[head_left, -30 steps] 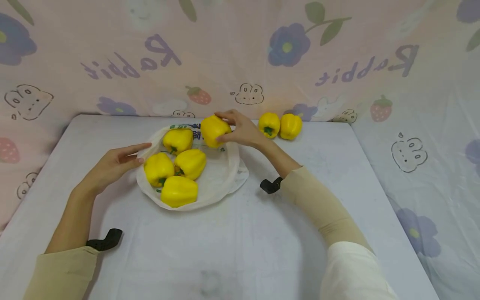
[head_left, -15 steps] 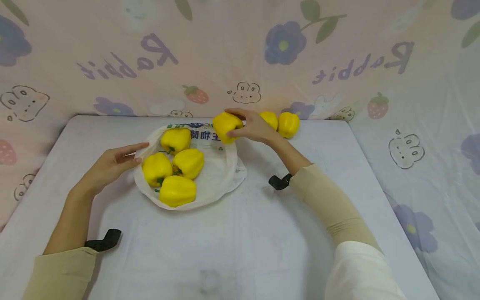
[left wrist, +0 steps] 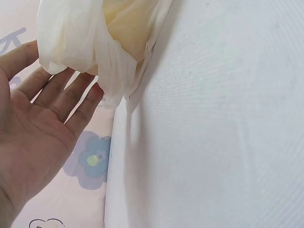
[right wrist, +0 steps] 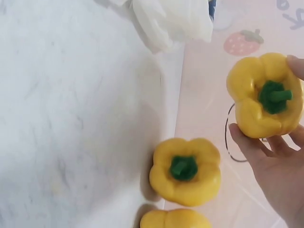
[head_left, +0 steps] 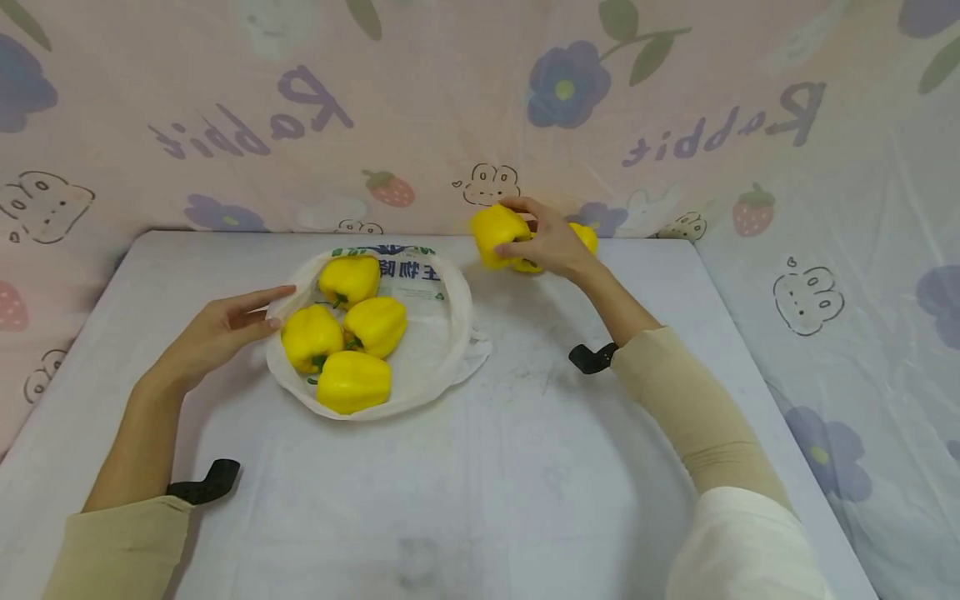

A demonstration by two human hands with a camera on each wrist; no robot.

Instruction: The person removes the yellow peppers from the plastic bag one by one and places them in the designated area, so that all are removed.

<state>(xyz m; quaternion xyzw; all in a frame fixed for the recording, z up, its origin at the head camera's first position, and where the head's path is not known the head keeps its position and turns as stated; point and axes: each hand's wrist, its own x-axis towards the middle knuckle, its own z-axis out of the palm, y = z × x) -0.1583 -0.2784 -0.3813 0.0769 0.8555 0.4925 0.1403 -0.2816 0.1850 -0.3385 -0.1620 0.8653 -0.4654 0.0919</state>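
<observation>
My right hand grips a yellow bell pepper between thumb and fingers, held up near the table's back edge. Its green stem faces the right wrist camera. Just behind that hand stand two more yellow bell peppers, one with its stem showing and another cut off by the view's bottom edge; in the head view the hand partly hides both. A white plastic bag lies with its mouth spread wide, several yellow bell peppers inside. The fairly straight fingers of my left hand touch its left side.
A white-covered table carries everything. Behind it hangs a pink curtain printed with rabbits, flowers and strawberries. Black camera mounts sit on the left wrist and the right wrist.
My right hand has carried the bell pepper from over the bag's back rim to the right, in front of the two standing peppers. The left hand stays at the bag's side.
</observation>
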